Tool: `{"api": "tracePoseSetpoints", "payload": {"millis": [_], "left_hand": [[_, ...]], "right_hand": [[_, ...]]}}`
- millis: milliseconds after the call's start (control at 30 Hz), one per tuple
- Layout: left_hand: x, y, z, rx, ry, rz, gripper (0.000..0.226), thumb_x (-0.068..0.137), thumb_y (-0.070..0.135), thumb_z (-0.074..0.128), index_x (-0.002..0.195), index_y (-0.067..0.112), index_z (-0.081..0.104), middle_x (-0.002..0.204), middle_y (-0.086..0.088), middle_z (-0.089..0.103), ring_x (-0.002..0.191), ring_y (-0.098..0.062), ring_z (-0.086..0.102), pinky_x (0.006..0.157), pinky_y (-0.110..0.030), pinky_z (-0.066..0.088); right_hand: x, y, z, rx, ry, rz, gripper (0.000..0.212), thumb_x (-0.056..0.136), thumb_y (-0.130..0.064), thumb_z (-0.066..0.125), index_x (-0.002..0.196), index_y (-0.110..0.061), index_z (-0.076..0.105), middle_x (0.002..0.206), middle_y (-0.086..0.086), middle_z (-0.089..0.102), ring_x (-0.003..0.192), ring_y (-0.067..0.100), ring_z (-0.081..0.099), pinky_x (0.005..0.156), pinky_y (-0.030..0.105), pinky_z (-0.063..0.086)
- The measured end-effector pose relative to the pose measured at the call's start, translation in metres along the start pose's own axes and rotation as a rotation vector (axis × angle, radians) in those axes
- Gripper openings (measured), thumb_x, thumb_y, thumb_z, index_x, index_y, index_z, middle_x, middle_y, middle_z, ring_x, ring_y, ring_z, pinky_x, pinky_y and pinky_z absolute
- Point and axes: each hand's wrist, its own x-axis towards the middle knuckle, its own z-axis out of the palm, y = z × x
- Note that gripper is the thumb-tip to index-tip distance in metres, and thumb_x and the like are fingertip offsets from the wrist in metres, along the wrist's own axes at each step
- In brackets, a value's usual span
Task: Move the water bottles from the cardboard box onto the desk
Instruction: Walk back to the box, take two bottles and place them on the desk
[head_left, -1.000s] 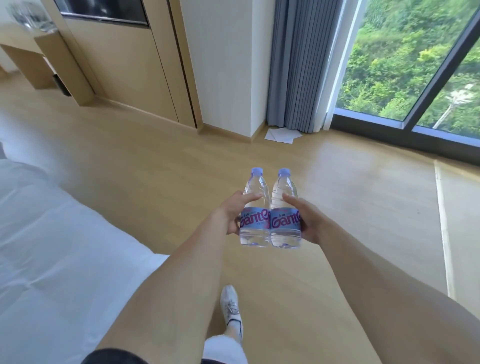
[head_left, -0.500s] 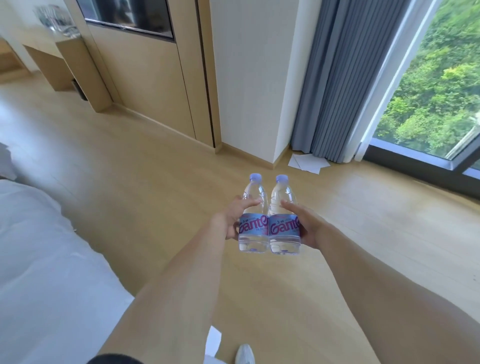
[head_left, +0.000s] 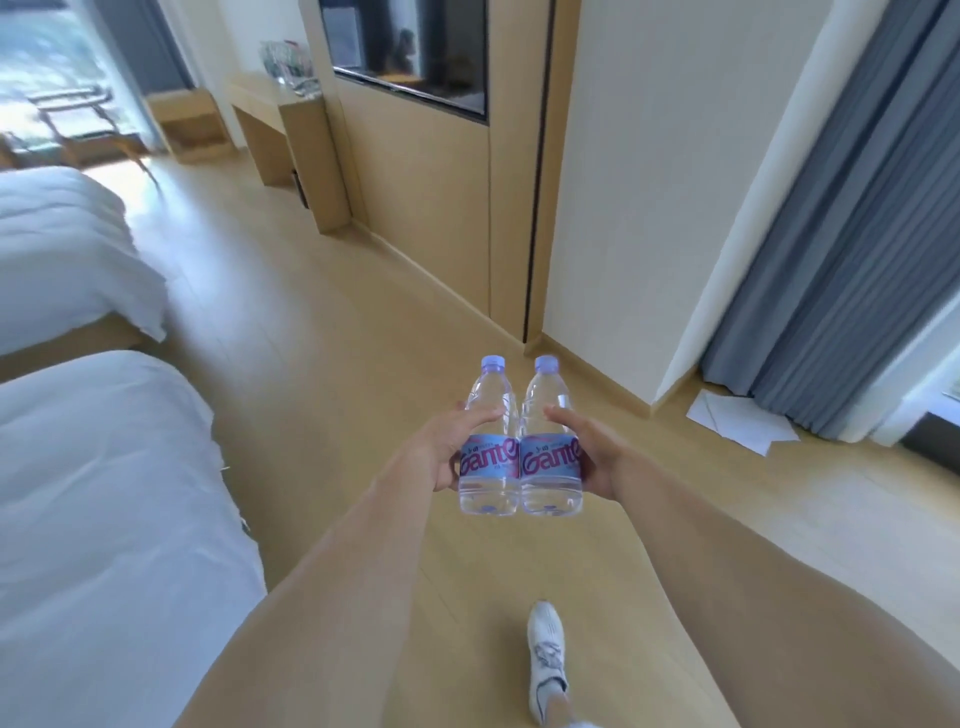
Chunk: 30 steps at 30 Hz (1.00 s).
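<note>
Two clear water bottles with pale purple caps and blue labels are held upright side by side in front of me, above the wooden floor. My left hand grips the left bottle around its label. My right hand grips the right bottle the same way. The two bottles touch each other. The wooden desk stands far ahead at the upper left, against the wall, with glassware on its top. The cardboard box is out of view.
Two white beds line the left side. A wood-panelled wall with a dark screen runs ahead. Grey curtains hang at the right, with white papers on the floor below. My white shoe is on the floor.
The view has swung left while I walk: the window has left the frame and the desk and a second bed have come into sight. Both hands keep the same hold on the bottles.
</note>
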Motion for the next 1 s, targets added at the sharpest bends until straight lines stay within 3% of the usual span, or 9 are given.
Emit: {"api": "tracePoseSetpoints", "payload": {"millis": [133, 333, 500, 733, 867, 1000], "left_hand": [[0.049, 0.043, -0.027, -0.052, 0.114, 0.004, 0.044, 0.077, 0.040, 0.082, 0.115, 0.035, 0.059, 0.109, -0.014, 0.070, 0.073, -0.028, 0.076, 0.072, -0.059, 0.059], [0.109, 0.115, -0.064, -0.130, 0.247, 0.011, 0.046, 0.078, 0.038, 0.079, 0.119, 0.031, 0.059, 0.107, -0.010, 0.069, 0.067, -0.024, 0.075, 0.067, -0.053, 0.060], [0.145, 0.158, -0.098, -0.191, 0.327, 0.028, 0.043, 0.083, 0.046, 0.078, 0.119, 0.031, 0.060, 0.109, -0.008, 0.072, 0.081, -0.027, 0.075, 0.075, -0.058, 0.059], [0.198, 0.196, -0.164, -0.260, 0.385, 0.023, 0.042, 0.084, 0.050, 0.077, 0.118, 0.032, 0.061, 0.097, -0.004, 0.071, 0.059, -0.017, 0.072, 0.062, -0.047, 0.060], [0.241, 0.224, -0.221, -0.300, 0.408, -0.004, 0.039, 0.084, 0.044, 0.077, 0.117, 0.030, 0.060, 0.099, -0.005, 0.067, 0.064, -0.021, 0.070, 0.080, -0.057, 0.058], [0.286, 0.260, -0.289, -0.324, 0.414, -0.004, 0.042, 0.082, 0.041, 0.078, 0.118, 0.030, 0.059, 0.105, -0.007, 0.064, 0.072, -0.023, 0.068, 0.085, -0.060, 0.054]], "right_hand": [[0.076, -0.049, 0.017, -0.020, -0.122, 0.030, 0.052, 0.092, -0.039, 0.068, 0.133, -0.012, 0.054, 0.116, 0.021, 0.071, 0.104, 0.036, 0.071, 0.082, 0.046, 0.059], [0.168, -0.132, 0.047, -0.082, -0.251, 0.069, 0.049, 0.094, -0.037, 0.066, 0.135, -0.012, 0.055, 0.120, 0.023, 0.069, 0.110, 0.038, 0.068, 0.087, 0.047, 0.057], [0.228, -0.182, 0.079, -0.153, -0.334, 0.100, 0.050, 0.095, -0.040, 0.064, 0.135, -0.011, 0.055, 0.118, 0.024, 0.070, 0.112, 0.040, 0.066, 0.090, 0.048, 0.056], [0.315, -0.225, 0.136, -0.229, -0.403, 0.148, 0.052, 0.095, -0.041, 0.063, 0.135, -0.010, 0.055, 0.116, 0.024, 0.070, 0.111, 0.039, 0.067, 0.084, 0.046, 0.058], [0.369, -0.249, 0.183, -0.260, -0.411, 0.157, 0.052, 0.095, -0.039, 0.063, 0.136, -0.008, 0.054, 0.117, 0.024, 0.070, 0.099, 0.036, 0.071, 0.074, 0.042, 0.060], [0.433, -0.282, 0.238, -0.274, -0.416, 0.147, 0.051, 0.095, -0.036, 0.064, 0.135, -0.006, 0.053, 0.117, 0.024, 0.069, 0.086, 0.033, 0.074, 0.063, 0.038, 0.061]]}}
